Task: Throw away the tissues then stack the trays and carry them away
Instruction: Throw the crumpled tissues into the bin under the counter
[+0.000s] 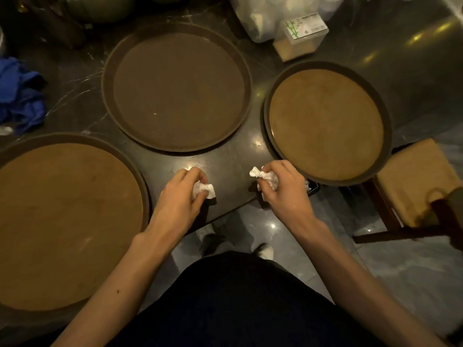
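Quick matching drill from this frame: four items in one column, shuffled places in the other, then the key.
1. crumpled white tissue
2. blue crumpled cloth
3. clear plastic box with bamboo label
4. wooden chair with tan seat

A. table's far side, right of the middle round brown tray
B. in the left hand
C. on the floor, right
D. table's left edge

Pairs: 1-B, 2-D, 3-A, 4-C

Two bare forearms reach forward; left hand (180, 194) and right hand (283, 189) each curled closed, fingers pinched
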